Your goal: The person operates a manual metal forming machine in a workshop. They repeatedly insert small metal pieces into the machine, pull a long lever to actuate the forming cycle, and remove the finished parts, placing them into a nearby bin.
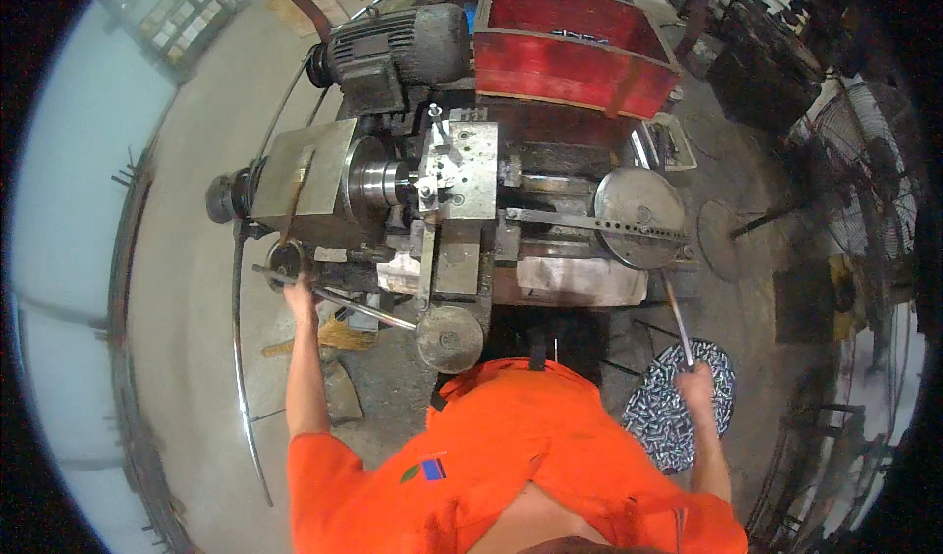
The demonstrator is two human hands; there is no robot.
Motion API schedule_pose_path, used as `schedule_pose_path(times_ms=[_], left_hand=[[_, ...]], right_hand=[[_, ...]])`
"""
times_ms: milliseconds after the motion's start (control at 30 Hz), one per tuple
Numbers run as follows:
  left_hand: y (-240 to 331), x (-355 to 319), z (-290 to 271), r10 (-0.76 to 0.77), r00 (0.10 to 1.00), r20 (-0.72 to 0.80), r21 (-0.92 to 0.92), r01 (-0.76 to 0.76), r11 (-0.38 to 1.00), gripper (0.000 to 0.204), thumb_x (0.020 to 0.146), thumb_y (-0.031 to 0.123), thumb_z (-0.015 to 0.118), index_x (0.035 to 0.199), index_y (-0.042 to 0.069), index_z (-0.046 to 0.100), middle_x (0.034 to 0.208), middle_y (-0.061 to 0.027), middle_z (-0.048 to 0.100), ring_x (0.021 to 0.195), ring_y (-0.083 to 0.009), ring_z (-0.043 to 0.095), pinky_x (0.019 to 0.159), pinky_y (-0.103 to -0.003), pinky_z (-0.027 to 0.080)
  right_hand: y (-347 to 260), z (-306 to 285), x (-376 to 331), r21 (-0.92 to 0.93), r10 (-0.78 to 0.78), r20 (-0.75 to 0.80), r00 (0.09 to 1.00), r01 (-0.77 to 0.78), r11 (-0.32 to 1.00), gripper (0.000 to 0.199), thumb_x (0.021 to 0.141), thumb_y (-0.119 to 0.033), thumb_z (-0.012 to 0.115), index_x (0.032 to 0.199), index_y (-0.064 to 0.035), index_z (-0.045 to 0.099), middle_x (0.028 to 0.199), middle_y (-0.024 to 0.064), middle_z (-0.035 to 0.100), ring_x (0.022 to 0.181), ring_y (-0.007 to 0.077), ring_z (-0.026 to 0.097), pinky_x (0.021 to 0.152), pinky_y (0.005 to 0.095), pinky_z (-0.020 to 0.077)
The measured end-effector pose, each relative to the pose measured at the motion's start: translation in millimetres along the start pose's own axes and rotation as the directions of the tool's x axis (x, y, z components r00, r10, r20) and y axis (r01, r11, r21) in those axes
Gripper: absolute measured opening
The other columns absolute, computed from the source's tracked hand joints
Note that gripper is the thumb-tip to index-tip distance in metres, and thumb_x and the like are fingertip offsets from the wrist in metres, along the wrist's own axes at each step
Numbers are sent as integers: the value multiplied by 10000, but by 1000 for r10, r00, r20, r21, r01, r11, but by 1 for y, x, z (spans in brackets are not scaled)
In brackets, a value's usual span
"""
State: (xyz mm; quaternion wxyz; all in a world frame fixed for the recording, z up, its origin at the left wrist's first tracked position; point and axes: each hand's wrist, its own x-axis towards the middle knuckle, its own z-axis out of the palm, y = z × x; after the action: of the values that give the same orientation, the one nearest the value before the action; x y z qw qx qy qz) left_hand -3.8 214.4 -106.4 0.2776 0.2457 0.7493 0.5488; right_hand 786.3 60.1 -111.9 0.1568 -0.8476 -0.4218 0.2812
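Long steel lever rod [678, 320] (at four o'clock from the grey metal lathe [432, 195]) sits gripped in the right hand [695, 382]; left hand [298, 291] closes on a slim metal bar [339, 301] at eight o'clock.

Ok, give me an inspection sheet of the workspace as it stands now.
Surface: grey concrete floor, dusty.
Job's things: lathe-like machine with motor; long lever; bar at the machine's front.
Clutter: red bin; round basket of small metal parts; broom.
Hands: left hand on the bar's end; right hand gripping the long lever.
Cables: nothing seen clearly.
Surroundings: fan at right; long curved rods on the floor.
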Motion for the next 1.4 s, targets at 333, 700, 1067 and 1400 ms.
schedule_pose_path(times_ms=[333, 700, 1067, 1400], left_hand=[[6, -2, 4, 48, 999, -12, -36, -48, 998, 372, 823, 174, 543, 1120, -42, 483, 939, -150, 586, 673, -230, 630, 467, -326, 537], [24, -8, -7, -41, 999, 27, 138, 37, 990, 295, 867, 268, 550, 920, -9, 463, 658, -108, 585, 498, -240, 619, 427, -349, 523], [10, -6, 11, -55, 987, 154, 8, 54, 999, 341, 863, 318, 571, 1010, 14, 527, 796, -103, 608, 593, -206, 618, 531, -337, 539], [-97, 15, -41, -93, 935, 342, 801, -238, 550, 503, 824, 506, 558, 969, 26, 598, 884, -159, 650, 851, -287, 630, 739, -376, 493]], right_hand=[[-74, 39, -71, 466, -33, 140, 990, -36, 884, 194, 654, -113, 539, 806, -19, 614, 601, -19, 493, 535, 87, 421, 487, 259, 330], [-43, 26, -40, 52, -133, -48, 990, 136, 989, 246, 624, -95, 537, 828, 19, 615, 552, 33, 475, 520, 126, 430, 474, 299, 356], [-34, -83, 164, -645, -318, -493, 810, -95, 758, 716, 611, -235, 664, 1285, -97, 467, 1060, 165, 586, 958, 336, 575, 844, 431, 453], [-90, 32, 55, -364, -585, -570, 577, 462, 809, 786, 587, -164, 645, 1320, -12, 406, 1324, 210, 437, 1243, 381, 384, 1063, 430, 277]])
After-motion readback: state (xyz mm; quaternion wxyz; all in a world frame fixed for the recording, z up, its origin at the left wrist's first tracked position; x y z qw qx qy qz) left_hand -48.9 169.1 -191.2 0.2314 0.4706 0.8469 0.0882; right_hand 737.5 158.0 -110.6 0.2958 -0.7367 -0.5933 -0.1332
